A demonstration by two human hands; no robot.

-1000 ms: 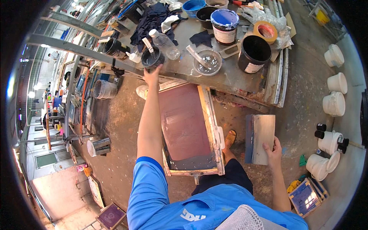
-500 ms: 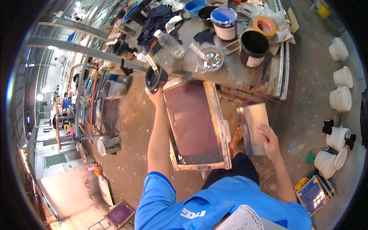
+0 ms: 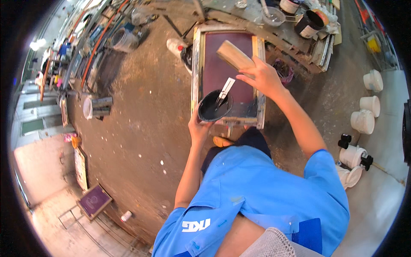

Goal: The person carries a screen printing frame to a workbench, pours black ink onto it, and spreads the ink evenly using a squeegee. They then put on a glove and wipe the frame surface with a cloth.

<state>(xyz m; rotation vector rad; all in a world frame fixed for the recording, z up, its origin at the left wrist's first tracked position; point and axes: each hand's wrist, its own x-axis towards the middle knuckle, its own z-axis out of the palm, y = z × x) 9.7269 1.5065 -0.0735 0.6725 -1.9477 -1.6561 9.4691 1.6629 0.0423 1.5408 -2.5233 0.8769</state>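
My left hand is wrapped round the lower side of a black tub. Dark ink or paste coats the tub's inside, and a spatula with a pale handle leans in it. In my right hand is a squeegee with a wooden handle, tilted above the mesh; its blade edge is hard to make out. Below both hands, a wood-edged printing screen with purple-brown mesh rests in front of me. The tub covers the screen's near left corner.
Beyond the screen stands a cluttered worktable with a black pot and a clear bowl. White buckets line the right wall. A grey bucket sits at the left, near shelving. Another framed screen leans at lower left.
My left hand has brought the tub from beside the table to the screen's near left corner. My right hand has lifted the squeegee from beside the screen to above its mesh. The view has shifted.
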